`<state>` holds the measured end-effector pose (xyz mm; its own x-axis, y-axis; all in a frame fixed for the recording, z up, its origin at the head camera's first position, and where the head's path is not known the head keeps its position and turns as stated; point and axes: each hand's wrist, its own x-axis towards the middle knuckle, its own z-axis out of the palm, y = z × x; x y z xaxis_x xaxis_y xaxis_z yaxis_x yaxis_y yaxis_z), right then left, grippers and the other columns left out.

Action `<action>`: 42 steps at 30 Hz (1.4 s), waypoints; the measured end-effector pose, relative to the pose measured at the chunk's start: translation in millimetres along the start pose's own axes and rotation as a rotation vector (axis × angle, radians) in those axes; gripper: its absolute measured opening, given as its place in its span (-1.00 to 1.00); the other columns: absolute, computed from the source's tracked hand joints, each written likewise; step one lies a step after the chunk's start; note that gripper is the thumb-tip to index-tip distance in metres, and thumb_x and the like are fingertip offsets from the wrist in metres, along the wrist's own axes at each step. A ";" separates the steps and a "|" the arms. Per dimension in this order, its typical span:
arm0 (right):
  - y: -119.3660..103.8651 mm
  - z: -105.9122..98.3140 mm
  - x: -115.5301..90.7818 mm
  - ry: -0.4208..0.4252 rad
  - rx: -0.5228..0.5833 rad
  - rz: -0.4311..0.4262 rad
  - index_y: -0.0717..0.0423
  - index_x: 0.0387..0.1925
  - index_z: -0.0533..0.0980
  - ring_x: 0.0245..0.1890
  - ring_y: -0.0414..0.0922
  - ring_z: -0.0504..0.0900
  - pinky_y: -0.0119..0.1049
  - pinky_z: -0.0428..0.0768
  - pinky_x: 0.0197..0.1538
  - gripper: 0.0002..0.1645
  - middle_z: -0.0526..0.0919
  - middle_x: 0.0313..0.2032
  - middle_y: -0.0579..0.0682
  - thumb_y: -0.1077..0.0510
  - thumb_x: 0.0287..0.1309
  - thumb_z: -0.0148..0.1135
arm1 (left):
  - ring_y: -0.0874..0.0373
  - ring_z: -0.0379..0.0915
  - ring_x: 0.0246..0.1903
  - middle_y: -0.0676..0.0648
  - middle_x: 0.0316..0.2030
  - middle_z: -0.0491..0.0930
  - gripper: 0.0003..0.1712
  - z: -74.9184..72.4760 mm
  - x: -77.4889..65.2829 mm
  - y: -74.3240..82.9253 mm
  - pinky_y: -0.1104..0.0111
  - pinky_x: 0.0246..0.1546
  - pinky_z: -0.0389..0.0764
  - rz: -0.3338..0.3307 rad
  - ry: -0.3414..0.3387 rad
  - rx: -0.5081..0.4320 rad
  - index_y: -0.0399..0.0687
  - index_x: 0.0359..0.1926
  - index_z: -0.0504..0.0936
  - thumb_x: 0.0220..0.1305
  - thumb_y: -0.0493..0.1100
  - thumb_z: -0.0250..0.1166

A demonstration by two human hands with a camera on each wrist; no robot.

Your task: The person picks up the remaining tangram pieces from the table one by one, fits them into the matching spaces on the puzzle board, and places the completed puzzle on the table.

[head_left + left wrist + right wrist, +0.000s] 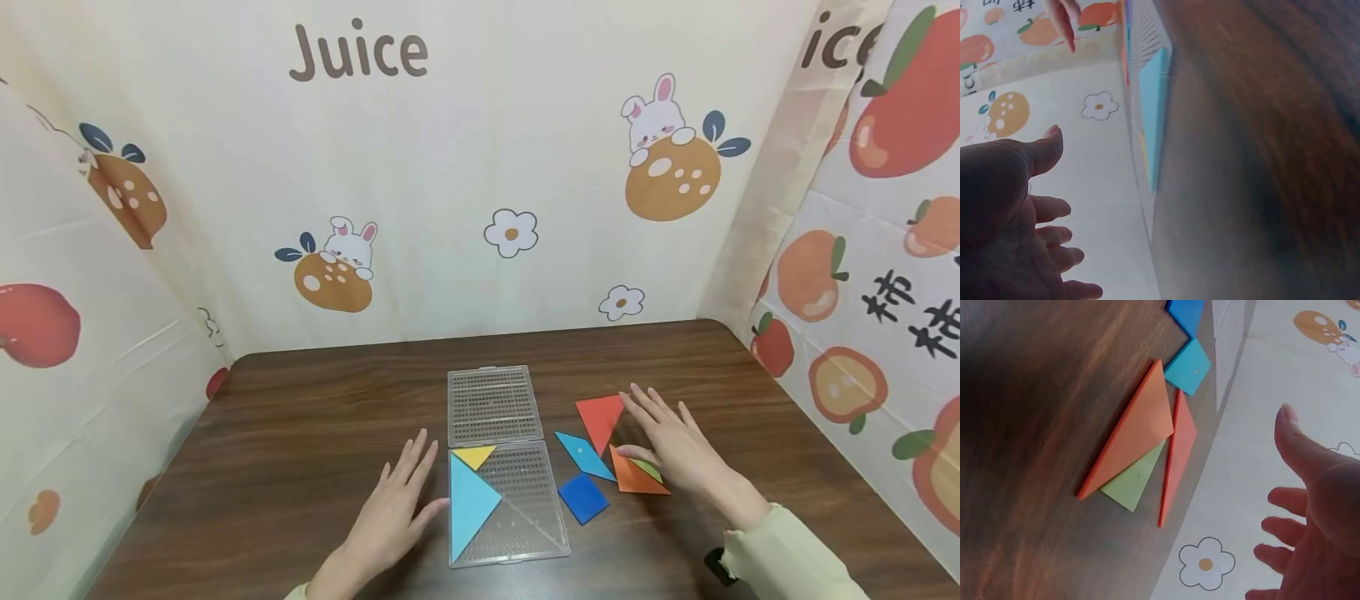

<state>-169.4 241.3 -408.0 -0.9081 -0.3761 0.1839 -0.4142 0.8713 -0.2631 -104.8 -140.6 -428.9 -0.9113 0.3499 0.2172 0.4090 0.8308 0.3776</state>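
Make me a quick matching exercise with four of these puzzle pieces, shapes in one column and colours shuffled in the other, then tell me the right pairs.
Pieces
1. Square
2. Smaller triangle in the clear case
3. Larger triangle in the clear case
4. Loose triangle lying farthest back

Colours
A. Light blue
B. Red
C. Dark blue
D. Yellow

Right pairs: 1-C, 2-D, 3-A, 4-B
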 end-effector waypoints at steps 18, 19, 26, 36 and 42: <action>17.3 9.9 38.9 -0.113 0.030 -0.123 0.33 0.10 0.33 0.05 0.22 0.34 0.18 0.28 0.02 -0.21 0.34 0.08 0.30 0.01 -0.15 0.36 | -0.08 -0.05 0.26 -0.18 0.30 0.02 -0.26 11.3 9.3 -6.7 -0.10 0.05 0.18 0.158 -0.222 -0.017 -0.24 0.28 0.14 0.21 0.08 0.10; 17.9 10.8 40.8 -0.120 0.035 -0.125 0.33 0.09 0.34 0.03 0.22 0.35 0.17 0.31 -0.01 -0.21 0.35 0.07 0.30 0.01 -0.16 0.37 | -0.08 -0.05 0.26 -0.18 0.30 0.01 -0.26 11.7 10.2 -7.4 -0.09 0.05 0.18 0.168 -0.228 -0.016 -0.24 0.28 0.14 0.21 0.08 0.10; 20.3 14.9 54.3 -0.177 0.066 -0.096 0.28 0.05 0.39 -0.04 0.15 0.41 0.15 0.36 -0.05 -0.23 0.42 -0.02 0.21 -0.02 -0.21 0.39 | -0.05 -0.06 0.27 -0.16 0.30 0.03 -0.25 13.7 21.4 -10.7 -0.05 0.08 0.19 0.196 -0.305 -0.007 -0.19 0.29 0.13 0.19 0.09 0.11; 26.8 15.6 71.0 -0.268 0.108 -0.087 0.32 -0.04 0.44 -0.11 0.12 0.44 0.08 0.41 -0.07 -0.30 0.46 -0.09 0.21 0.05 -0.26 0.43 | -0.06 -0.04 0.26 -0.18 0.29 0.05 -0.22 16.6 34.2 -15.2 -0.04 0.07 0.21 0.244 -0.367 -0.006 -0.23 0.27 0.16 0.17 0.14 0.11; 32.6 20.1 77.7 -0.290 0.136 -0.068 0.28 -0.09 0.47 -0.17 0.07 0.44 0.03 0.45 -0.11 -0.34 0.47 -0.14 0.17 0.09 -0.32 0.47 | -0.08 -0.06 0.26 -0.19 0.30 0.04 -0.18 18.0 35.9 -15.5 -0.02 0.07 0.22 0.258 -0.406 0.006 -0.23 0.27 0.16 0.12 0.15 0.14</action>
<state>-254.8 234.1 -421.3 -0.8494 -0.5235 -0.0671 -0.4615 0.7983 -0.3870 -144.7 -133.1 -443.2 -0.7260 0.6845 -0.0666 0.6248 0.6969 0.3522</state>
